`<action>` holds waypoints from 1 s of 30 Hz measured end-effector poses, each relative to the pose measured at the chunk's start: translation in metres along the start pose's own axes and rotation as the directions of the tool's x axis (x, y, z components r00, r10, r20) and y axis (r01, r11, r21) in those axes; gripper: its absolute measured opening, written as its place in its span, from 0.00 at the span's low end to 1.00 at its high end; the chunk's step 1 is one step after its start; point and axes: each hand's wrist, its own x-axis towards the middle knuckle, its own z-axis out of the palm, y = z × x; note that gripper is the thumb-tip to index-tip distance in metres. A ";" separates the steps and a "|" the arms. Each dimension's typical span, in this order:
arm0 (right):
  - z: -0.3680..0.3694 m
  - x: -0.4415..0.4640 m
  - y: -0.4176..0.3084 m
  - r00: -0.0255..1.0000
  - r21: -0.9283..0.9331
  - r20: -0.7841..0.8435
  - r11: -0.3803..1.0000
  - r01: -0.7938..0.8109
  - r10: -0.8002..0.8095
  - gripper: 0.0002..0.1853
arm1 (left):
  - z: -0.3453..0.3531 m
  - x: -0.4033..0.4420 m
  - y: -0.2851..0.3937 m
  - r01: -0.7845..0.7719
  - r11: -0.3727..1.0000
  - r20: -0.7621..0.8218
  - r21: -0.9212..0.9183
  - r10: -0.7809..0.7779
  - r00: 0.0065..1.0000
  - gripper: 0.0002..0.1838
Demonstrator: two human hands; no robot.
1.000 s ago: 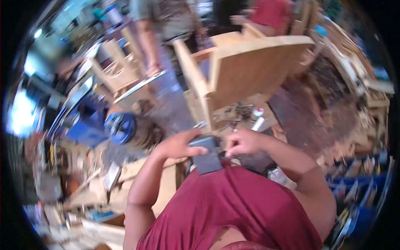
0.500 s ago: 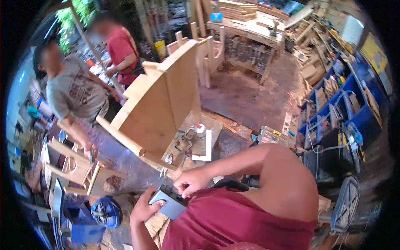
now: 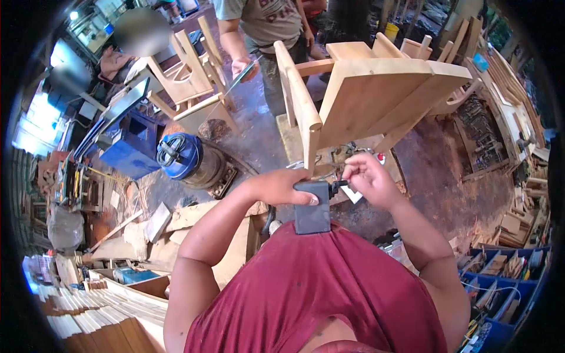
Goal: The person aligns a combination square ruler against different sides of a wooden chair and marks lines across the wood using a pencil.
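My left hand [image 3: 289,187] is closed round a dark grey rectangular box-like device [image 3: 312,212], thumb across its front, holding it against my red shirt. A small black part [image 3: 336,187] juts from the device's upper right side. My right hand [image 3: 372,181] is beside this part, its fingers curled into a pinch. Whatever its fingertips hold, if anything, is too small to make out. Just beyond my hands stands a large wooden piece of furniture [image 3: 376,97] with a broad panel and rounded rails. A white angled piece [image 3: 353,194] shows partly behind my right hand.
A co-worker in a grey shirt [image 3: 265,23] stands across from me, a thin tool in one hand [image 3: 242,67]. A blue-topped shop vacuum [image 3: 182,156] and wooden chair frames [image 3: 182,82] are at left. Stacked boards [image 3: 106,309] lie lower left; blue bins [image 3: 512,282] lower right.
My view has swung left and down. My right hand has drawn slightly away from the device's top to its side; my left hand still holds the device.
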 end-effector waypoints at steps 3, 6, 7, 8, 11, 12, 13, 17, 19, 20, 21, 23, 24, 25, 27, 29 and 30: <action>0.006 -0.001 -0.004 0.834 -0.410 0.313 0.727 0.550 -0.454 0.12 | 0.000 -0.001 0.005 0.126 0.982 0.082 -0.144 -0.115 0.990 0.36; -0.002 0.012 0.016 0.938 -0.429 0.090 0.837 0.340 -0.335 0.08 | -0.006 0.004 0.021 0.156 0.978 0.132 -0.135 -0.139 0.981 0.34; -0.005 0.021 0.018 0.994 -0.290 0.051 0.951 0.110 -0.100 0.08 | -0.005 0.005 0.016 0.012 0.998 0.026 -0.066 -0.011 1.000 0.34; -0.004 0.025 0.038 1.000 -0.123 0.029 0.992 0.012 -0.009 0.08 | -0.002 0.004 0.010 -0.124 0.992 -0.068 0.010 0.124 0.990 0.34; 0.013 -0.020 0.064 0.995 -0.361 0.098 0.931 0.057 -0.023 0.09 | 0.002 -0.005 0.002 -0.023 0.999 -0.083 -0.031 0.020 0.996 0.33; 0.014 -0.035 0.061 0.991 -0.290 0.134 0.956 0.046 -0.007 0.10 | 0.001 -0.008 0.003 0.122 0.987 -0.035 -0.103 -0.126 0.991 0.33; 0.013 -0.035 0.040 0.987 -0.291 0.149 0.951 0.102 -0.060 0.09 | 0.002 -0.007 0.001 0.140 0.979 -0.039 -0.146 -0.147 0.988 0.32; 0.003 -0.002 0.004 0.985 -0.265 0.096 0.951 0.162 -0.142 0.08 | 0.000 0.004 0.012 0.041 0.996 -0.012 -0.081 -0.042 0.999 0.32; -0.002 0.012 0.027 0.995 -0.255 0.072 0.963 0.088 -0.072 0.08 | 0.002 0.004 0.007 -0.035 0.997 -0.025 -0.063 0.034 0.999 0.32; 0.000 0.010 0.037 0.998 -0.351 0.038 0.936 -0.031 0.047 0.08 | 0.001 0.003 0.006 -0.097 0.994 -0.044 -0.048 0.095 0.994 0.31; 0.006 -0.004 0.049 0.980 -0.284 0.095 0.948 -0.140 0.174 0.09 | -0.001 -0.002 0.009 0.027 0.993 -0.034 -0.111 -0.031 0.999 0.31; 0.013 -0.035 0.035 0.960 -0.231 0.242 0.970 -0.081 0.138 0.09 | 0.002 -0.005 0.001 0.086 0.983 -0.001 -0.159 -0.087 0.996 0.33; 0.012 -0.038 0.016 0.964 -0.177 0.262 0.979 0.098 -0.049 0.09 | 0.003 -0.002 -0.001 0.063 0.981 0.005 -0.185 -0.063 0.998 0.33; 0.008 -0.029 0.004 0.969 -0.254 0.241 0.961 0.109 -0.046 0.09 | 0.002 0.002 0.002 0.049 0.984 0.046 -0.171 -0.042 0.998 0.34; 0.000 -0.005 -0.004 0.986 -0.233 0.148 0.966 0.115 -0.082 0.09 | -0.002 0.007 0.011 0.038 0.995 0.056 -0.094 -0.033 0.998 0.34; -0.005 0.012 0.024 0.997 -0.083 0.056 0.995 0.057 -0.053 0.07 | -0.002 0.009 0.013 -0.021 1.000 0.032 -0.014 0.021 0.999 0.34; -0.006 0.006 0.034 0.997 -0.089 0.042 0.994 0.061 -0.058 0.07 | -0.001 0.006 0.012 -0.033 0.999 0.039 -0.006 0.034 0.999 0.34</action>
